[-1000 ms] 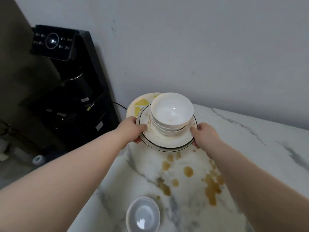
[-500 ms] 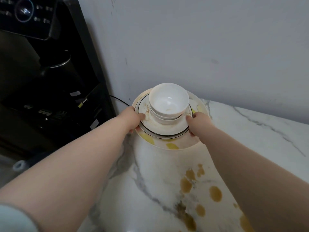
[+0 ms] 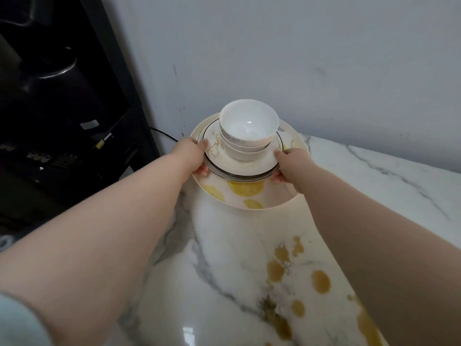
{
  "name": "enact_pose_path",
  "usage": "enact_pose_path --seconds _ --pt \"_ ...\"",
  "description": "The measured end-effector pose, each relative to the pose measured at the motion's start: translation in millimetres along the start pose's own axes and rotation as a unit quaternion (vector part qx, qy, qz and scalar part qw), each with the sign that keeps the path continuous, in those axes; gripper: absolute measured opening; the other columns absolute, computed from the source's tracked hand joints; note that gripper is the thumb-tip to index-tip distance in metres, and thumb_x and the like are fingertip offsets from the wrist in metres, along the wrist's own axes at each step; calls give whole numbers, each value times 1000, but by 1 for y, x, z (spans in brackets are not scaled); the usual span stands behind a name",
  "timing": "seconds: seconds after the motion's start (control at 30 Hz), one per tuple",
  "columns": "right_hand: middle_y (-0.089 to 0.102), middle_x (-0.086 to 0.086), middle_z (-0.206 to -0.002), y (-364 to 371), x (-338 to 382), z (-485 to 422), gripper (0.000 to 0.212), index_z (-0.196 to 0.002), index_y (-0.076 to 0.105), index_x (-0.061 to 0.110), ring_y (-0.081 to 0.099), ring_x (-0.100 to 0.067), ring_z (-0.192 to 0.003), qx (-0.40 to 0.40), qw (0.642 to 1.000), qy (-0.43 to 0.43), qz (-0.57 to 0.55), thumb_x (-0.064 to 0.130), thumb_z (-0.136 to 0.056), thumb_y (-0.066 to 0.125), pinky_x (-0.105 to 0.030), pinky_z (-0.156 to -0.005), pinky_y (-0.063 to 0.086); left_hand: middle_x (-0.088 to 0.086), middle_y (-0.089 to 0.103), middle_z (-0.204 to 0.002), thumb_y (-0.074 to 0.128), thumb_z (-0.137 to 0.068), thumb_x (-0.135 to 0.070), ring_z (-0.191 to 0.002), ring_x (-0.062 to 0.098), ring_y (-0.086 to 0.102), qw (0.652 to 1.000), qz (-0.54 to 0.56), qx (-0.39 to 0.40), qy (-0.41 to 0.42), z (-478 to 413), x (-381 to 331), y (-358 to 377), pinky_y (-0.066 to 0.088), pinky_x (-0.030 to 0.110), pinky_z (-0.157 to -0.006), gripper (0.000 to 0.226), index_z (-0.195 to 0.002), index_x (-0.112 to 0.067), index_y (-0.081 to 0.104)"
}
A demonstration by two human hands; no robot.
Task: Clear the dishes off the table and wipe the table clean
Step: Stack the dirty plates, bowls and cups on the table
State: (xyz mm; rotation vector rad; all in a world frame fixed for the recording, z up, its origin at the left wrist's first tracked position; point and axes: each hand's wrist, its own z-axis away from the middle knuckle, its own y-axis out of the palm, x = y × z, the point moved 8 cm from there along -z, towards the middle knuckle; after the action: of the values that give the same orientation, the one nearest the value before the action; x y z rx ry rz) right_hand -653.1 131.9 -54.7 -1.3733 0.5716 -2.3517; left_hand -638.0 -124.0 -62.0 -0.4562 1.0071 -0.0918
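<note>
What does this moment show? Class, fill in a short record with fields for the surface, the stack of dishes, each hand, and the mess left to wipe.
surface: white marble table, set against a grey wall
stack: two nested white bowls on a black-rimmed plate, over a larger plate with yellow patches
left hand: grips the black-rimmed plate's left edge
right hand: grips its right edge
mess: brown spills on the table, nearer the person than the stack
beside table: black appliance on the left
</note>
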Motion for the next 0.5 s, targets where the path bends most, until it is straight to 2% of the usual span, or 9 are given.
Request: enact_pose_path --seconds 0.03,0.07,0.13,0.17,0.23,0.27,0.33,0.43,0.5 --pt "60 -13 -67 -2 -2 1 31 -107 56 0 60 -31 -58 0 1000 6 -9 25 -100 40 -44 -70 57 14 63 -60 39 -101 -25 -46 24 60 1000 1 -26 1 1 2 -6 52 32 -57 34 -117 2 53" --pt "60 -15 -78 -7 -4 4 27 -109 56 3 58 -30 -60 -16 1000 7 10 20 -98 39 -40 -67 53 17 67 -76 38 -100 -20 -63 29 65 997 -29 -65 6 4 4 -14 49 31 -61 33 -119 1 53" --pt "58 -14 -107 -26 -9 12 29 -117 52 8 58 -32 -85 -87 988 -4 125 14 -91 42 -37 -77 45 18 60 -116 40 -97 -17 -101 36 61 982 -131 -139 6 14 9 -31 43 33 -71 33 -127 -4 47" --pt "54 -14 -118 -36 -13 18 34 -122 48 8 55 -34 -102 -128 976 -10 176 14 -89 45 -38 -85 43 18 56 -125 43 -96 -17 -108 37 57 975 -165 -150 -7 19 16 -34 42 33 -71 37 -130 -5 43" --pt "49 -15 -126 -46 -28 27 41 -126 40 6 48 -36 -118 -162 962 1 218 14 -88 50 -40 -92 40 19 57 -124 49 -95 -24 -105 38 59 970 -206 -122 -42 24 33 -29 41 34 -66 42 -131 -5 41" --pt "51 -16 -125 -45 -39 27 41 -127 38 5 50 -37 -117 -150 963 23 222 13 -88 51 -40 -87 42 19 60 -119 49 -95 -26 -100 37 62 969 -219 -105 -47 25 38 -25 41 33 -63 40 -128 -5 44" --pt "55 -16 -122 -38 -54 27 43 -129 38 4 54 -37 -113 -109 966 68 225 11 -89 52 -38 -79 44 17 63 -108 50 -93 -21 -92 36 64 966 -242 -86 -24 26 34 -17 42 32 -61 24 -112 -5 52" --pt "51 -18 -129 -31 -52 21 43 -132 38 -1 53 -36 -118 -79 963 55 253 8 -91 49 -38 -88 47 13 61 -97 49 -91 -8 -89 33 61 950 -304 -75 12 30 19 -14 41 32 -65 6 -91 -6 54" --pt "58 -15 -117 -37 -55 19 38 -124 46 1 59 -33 -101 -75 967 59 238 9 -88 52 -35 -78 47 12 61 -91 53 -89 -12 -78 29 57 945 -320 -62 7 31 21 -13 41 31 -63 8 -90 -5 58"
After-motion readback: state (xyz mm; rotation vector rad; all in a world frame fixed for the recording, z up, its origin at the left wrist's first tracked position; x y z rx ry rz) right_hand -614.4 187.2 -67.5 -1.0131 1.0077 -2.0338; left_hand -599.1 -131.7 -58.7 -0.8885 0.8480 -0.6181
